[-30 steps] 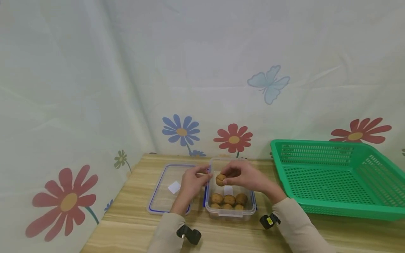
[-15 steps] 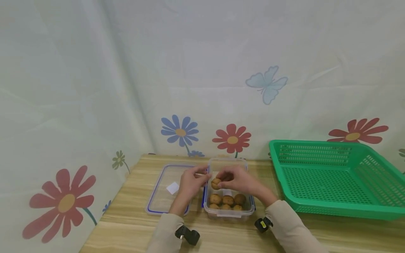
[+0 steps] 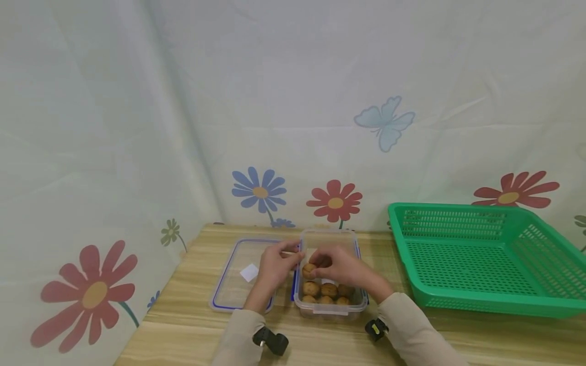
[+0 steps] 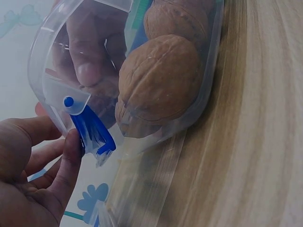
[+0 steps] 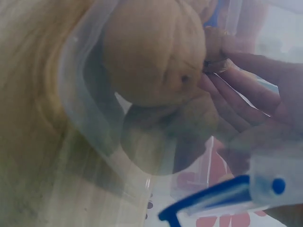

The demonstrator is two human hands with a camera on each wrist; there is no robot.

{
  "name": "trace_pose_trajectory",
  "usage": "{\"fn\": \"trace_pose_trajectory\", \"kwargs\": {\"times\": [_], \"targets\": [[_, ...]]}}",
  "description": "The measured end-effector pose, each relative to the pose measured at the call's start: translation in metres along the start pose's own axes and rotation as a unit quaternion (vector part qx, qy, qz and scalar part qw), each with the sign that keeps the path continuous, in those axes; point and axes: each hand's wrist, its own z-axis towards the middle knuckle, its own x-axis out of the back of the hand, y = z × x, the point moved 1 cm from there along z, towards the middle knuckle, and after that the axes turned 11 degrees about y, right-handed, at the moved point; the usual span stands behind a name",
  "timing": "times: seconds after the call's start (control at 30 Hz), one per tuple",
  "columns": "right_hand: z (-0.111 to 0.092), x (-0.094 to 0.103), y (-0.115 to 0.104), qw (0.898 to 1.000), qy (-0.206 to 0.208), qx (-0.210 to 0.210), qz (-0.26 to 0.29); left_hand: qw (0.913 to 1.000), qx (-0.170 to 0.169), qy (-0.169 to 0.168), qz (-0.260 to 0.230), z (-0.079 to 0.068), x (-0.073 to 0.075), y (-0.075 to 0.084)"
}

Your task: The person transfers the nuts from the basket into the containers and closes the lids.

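Observation:
In the head view, a clear plastic food container [image 3: 361, 300] with blue side latches stands on the table. Several walnuts [image 3: 328, 290] lie in rows in its near half. My right hand [image 3: 341, 265] reaches inside and pinches another walnut [image 3: 309, 271] between thumb and fingertips, at the left wall behind the rows. My left hand [image 3: 274, 263] pinches the container's left rim, its fingers by a blue latch [image 4: 90, 130] that hangs down in the left wrist view. Through the clear wall in the right wrist view, the right fingers [image 5: 251, 80] show behind the nearer walnuts [image 5: 156, 52].
The clear lid [image 3: 224, 277], edged in blue, lies flat left of the container with a white paper label [image 3: 249, 272] on it. To the right stands a large green plastic basket [image 3: 480, 300]. A flower-printed cloth [image 3: 293, 127] hangs behind the wooden table [image 3: 183, 315].
My right hand has lowered the walnut into the container, toward the left wall and nearer the rows. The left hand stays at the rim. The head view has shifted slightly.

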Motion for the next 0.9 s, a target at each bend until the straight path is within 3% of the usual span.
{"fn": "trace_pose_trajectory", "kwargs": {"times": [0.9], "targets": [[0.002,-0.011,0.003,0.999,-0.001,-0.004,-0.048,1.0,-0.002,-0.005,-0.008,-0.001,0.001,0.0]]}}
